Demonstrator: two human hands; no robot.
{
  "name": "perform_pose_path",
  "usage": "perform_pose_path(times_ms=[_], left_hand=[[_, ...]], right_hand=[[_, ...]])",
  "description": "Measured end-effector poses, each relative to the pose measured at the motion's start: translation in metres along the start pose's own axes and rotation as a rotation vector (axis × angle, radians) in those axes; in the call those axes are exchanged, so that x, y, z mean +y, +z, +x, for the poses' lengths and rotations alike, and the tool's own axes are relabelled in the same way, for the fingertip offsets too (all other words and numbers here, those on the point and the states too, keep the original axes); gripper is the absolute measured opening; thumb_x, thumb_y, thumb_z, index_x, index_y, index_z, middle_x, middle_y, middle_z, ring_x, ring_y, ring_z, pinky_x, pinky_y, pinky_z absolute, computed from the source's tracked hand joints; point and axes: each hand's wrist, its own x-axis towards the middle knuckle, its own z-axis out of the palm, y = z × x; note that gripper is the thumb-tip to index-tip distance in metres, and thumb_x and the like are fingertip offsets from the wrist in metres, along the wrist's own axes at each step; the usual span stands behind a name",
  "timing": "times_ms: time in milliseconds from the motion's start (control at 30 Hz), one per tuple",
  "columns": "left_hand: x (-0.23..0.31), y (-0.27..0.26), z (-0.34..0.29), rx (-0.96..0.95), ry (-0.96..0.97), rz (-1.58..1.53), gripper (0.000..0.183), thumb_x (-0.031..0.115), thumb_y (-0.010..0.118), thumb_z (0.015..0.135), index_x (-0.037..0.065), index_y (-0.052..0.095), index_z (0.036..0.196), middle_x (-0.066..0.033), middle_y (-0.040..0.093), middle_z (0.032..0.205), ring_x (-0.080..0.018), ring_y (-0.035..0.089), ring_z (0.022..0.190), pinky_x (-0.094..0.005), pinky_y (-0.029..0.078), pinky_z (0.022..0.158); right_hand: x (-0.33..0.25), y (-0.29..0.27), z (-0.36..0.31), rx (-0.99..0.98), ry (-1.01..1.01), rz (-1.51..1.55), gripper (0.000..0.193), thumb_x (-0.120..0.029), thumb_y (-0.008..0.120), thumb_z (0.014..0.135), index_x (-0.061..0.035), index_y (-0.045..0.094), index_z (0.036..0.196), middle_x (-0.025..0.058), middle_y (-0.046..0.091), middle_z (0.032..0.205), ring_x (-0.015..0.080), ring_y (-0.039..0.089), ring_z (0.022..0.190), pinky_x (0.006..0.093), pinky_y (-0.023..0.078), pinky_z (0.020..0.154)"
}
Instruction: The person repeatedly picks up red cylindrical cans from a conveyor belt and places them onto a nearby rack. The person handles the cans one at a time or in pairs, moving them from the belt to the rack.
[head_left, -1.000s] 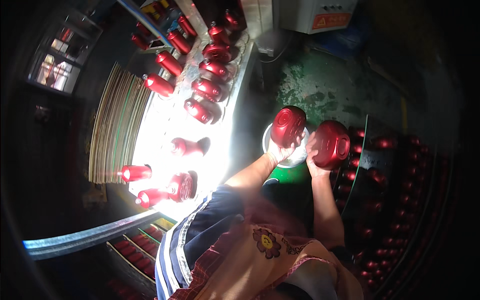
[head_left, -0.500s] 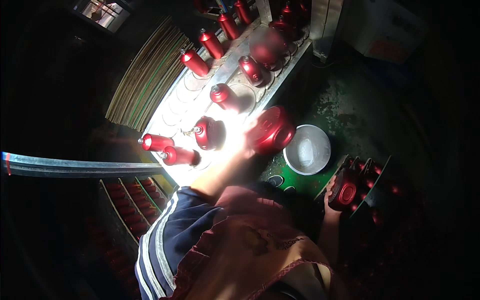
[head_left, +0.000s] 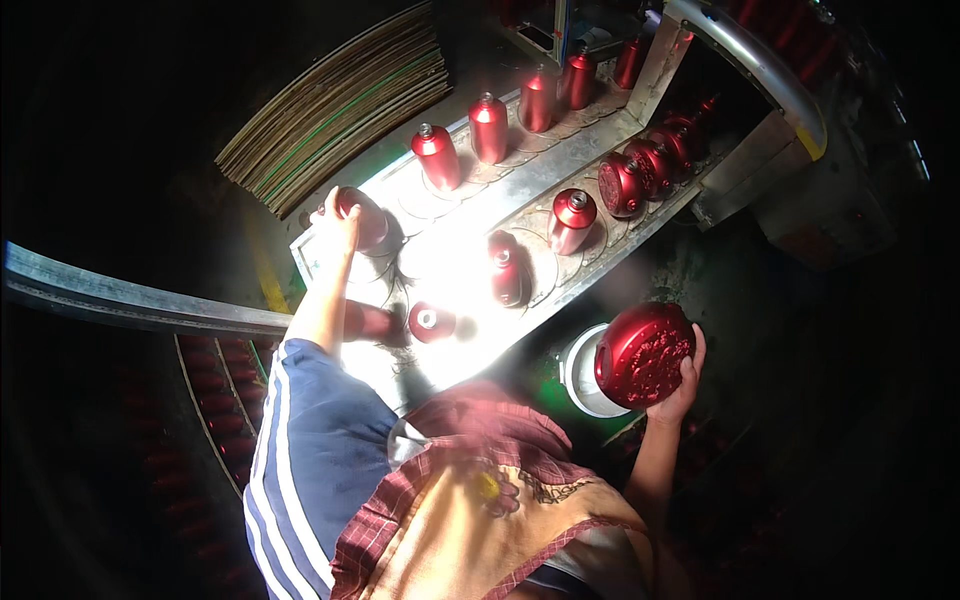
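Note:
My left hand (head_left: 338, 232) is wrapped round a glossy red bottle (head_left: 372, 222) at the left end of the conveyor. Glare washes out much of the belt there. In my right hand (head_left: 684, 388) is a broad, rounded red bottle (head_left: 645, 352), its textured flat side facing up. It is held above a pale round basin (head_left: 580, 380), partly covering it. Nearest my left forearm, two red bottles stand at the conveyor's near end, one of them an open-necked bottle (head_left: 430, 322). A flattened red bottle (head_left: 505, 270) stands farther along.
The metal-edged conveyor (head_left: 540, 170) runs up to the right, bearing several red bottles in two rows. A stack of boards (head_left: 340, 105) lies beyond it. A metal rail (head_left: 140, 300) crosses at left, above racks of red bottles (head_left: 225, 400). A metal frame (head_left: 760, 50) arches over the far end.
The view has turned. My left hand, with a red bottle, has moved from the conveyor's near side to its left end. My right hand has lifted its bottle from the rack to above the basin.

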Motion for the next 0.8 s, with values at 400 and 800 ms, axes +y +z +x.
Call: perform_pose_path(times_ms=[400, 800], left_hand=[[-0.024, 0.010, -0.065, -0.253, 0.019, -0.074, 0.064, -0.001, 0.072, 0.076, 0.012, 0.058, 0.137, -0.0348, 0.026, 0.154, -0.0480, 0.035, 0.138, -0.0478, 0.034, 0.112], [-0.007, 0.048, -0.099, -0.199, -0.010, -0.183, 0.033, -0.005, 0.068, 0.076, 0.004, 0.074, 0.107, -0.0193, 0.054, 0.142, -0.0428, 0.044, 0.135, -0.0468, 0.038, 0.111]], right_hand=[[0.317, 0.297, 0.144, -0.759, -0.245, -0.907, 0.051, -0.003, 0.072, 0.081, -0.0276, 0.068, 0.126, 0.0164, 0.039, 0.143, 0.0360, 0.042, 0.133, 0.0411, 0.039, 0.111], [0.395, 0.255, 0.178, -1.350, -0.402, -1.038, 0.059, -0.010, 0.071, 0.078, -0.0294, 0.060, 0.133, 0.0212, 0.033, 0.149, 0.0442, 0.033, 0.139, 0.0494, 0.034, 0.114]])
